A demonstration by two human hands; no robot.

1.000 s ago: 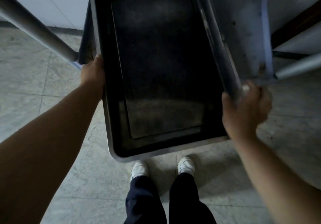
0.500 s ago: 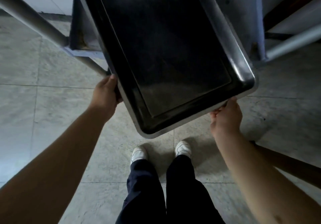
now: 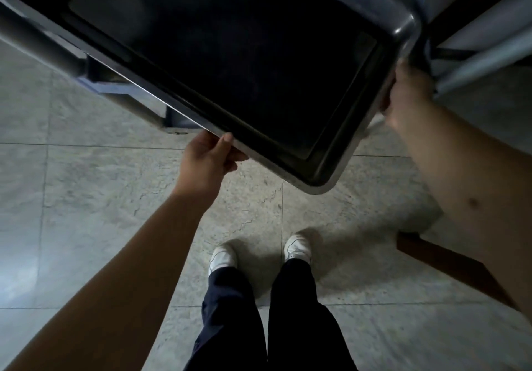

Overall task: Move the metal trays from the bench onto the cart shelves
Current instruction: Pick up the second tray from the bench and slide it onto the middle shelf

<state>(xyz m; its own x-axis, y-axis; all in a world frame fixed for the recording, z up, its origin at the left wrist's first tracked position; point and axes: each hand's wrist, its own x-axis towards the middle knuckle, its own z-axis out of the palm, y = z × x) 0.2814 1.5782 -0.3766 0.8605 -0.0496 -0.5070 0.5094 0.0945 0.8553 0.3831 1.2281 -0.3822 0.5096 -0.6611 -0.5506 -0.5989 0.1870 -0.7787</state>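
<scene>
A large dark metal tray [image 3: 230,62] with a rounded grey rim fills the top of the head view, turned at a slant with one corner pointing down toward my feet. My left hand [image 3: 205,162] grips its lower left rim, thumb on top of the edge and fingers underneath. My right hand [image 3: 408,94] holds the right-hand rim near the far corner; its fingers are hidden behind the tray. The tray hangs in the air over the cart's frame [image 3: 126,88].
A grey tube [image 3: 37,45] of the cart slants across the upper left, and another pale tube [image 3: 483,59] runs at the upper right. A brown wooden bar [image 3: 449,264] lies low at the right. My feet [image 3: 259,252] stand on the grey tiled floor.
The tray has swung further round clockwise and risen toward the top of the view. My left hand slid along the rim toward the near corner; my right hand moved up and right.
</scene>
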